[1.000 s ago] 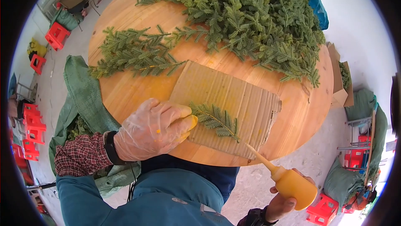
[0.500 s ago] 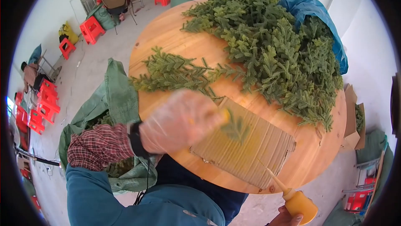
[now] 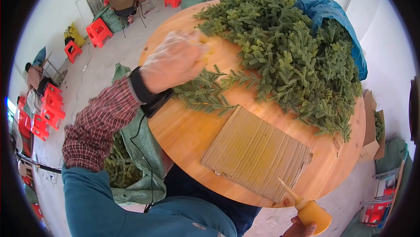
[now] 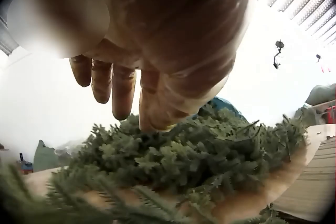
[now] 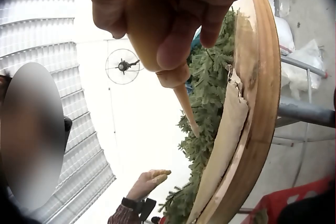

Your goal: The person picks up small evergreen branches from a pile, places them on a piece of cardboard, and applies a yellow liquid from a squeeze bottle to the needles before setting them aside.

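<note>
My gloved left hand (image 3: 173, 62) is raised over the left part of the round table, above a small group of green sprigs (image 3: 203, 92). In the left wrist view its fingers (image 4: 123, 92) point downward, apart from the foliage, with nothing visible in them. A yellow squeeze bottle (image 3: 314, 217) with a long thin nozzle is gripped by my right hand (image 3: 299, 229) at the near right edge. The nozzle tip is over the corrugated cardboard (image 3: 258, 154), which has yellow stains and no sprig on it.
A large heap of green branches (image 3: 297, 62) covers the far right of the wooden table (image 3: 175, 136), backed by a blue bag (image 3: 334, 9). Left of my body stands a green sack (image 3: 142, 154). Red stools (image 3: 99, 32) and seated people are farther off.
The sprig has gone from the cardboard. My left hand has moved up and away, over the left group of sprigs. My right hand still holds the bottle near the table's edge.
</note>
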The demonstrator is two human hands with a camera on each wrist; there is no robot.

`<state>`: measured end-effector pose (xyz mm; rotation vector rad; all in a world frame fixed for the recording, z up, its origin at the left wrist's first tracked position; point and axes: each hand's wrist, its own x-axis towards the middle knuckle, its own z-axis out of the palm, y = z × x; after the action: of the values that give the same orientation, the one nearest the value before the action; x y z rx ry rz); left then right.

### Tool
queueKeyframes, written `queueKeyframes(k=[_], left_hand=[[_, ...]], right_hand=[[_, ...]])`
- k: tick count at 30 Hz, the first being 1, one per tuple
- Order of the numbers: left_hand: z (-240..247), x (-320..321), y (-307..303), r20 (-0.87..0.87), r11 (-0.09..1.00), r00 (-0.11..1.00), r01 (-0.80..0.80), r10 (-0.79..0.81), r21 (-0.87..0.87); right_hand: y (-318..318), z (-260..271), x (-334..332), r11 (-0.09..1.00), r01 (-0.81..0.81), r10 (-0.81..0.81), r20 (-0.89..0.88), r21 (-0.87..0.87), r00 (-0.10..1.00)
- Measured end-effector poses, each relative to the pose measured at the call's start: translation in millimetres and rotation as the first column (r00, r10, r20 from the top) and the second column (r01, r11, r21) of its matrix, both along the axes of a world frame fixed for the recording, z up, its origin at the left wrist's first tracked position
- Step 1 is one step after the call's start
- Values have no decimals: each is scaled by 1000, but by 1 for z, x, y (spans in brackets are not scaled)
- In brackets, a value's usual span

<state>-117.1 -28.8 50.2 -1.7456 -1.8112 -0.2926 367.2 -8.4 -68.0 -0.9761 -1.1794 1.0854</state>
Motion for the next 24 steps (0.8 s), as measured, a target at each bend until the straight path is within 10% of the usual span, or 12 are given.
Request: queueKeyframes(k=[6, 10, 13, 22, 24], left_hand=[[-21, 4, 64, -13, 963, 993, 107, -113, -249], [-28, -1, 91, 49, 709, 984, -90, 174, -699], [-22, -11, 86, 440, 840, 868, 51, 230, -540], [1, -11, 67, 757, 997, 652, 29, 39, -77], [-11, 6, 62, 739, 972, 650, 232, -179, 31]], right_hand=[[-1, 0, 0, 1000, -4, 4, -7, -7, 1000], [-2, 3, -1, 999, 28, -29, -21, -41, 999], [1, 5, 1, 999, 31, -29, 30, -41, 999], [2, -5, 0, 998, 12, -16, -52, -67, 999], [0, -3, 2, 998, -3, -1, -63, -66, 998]])
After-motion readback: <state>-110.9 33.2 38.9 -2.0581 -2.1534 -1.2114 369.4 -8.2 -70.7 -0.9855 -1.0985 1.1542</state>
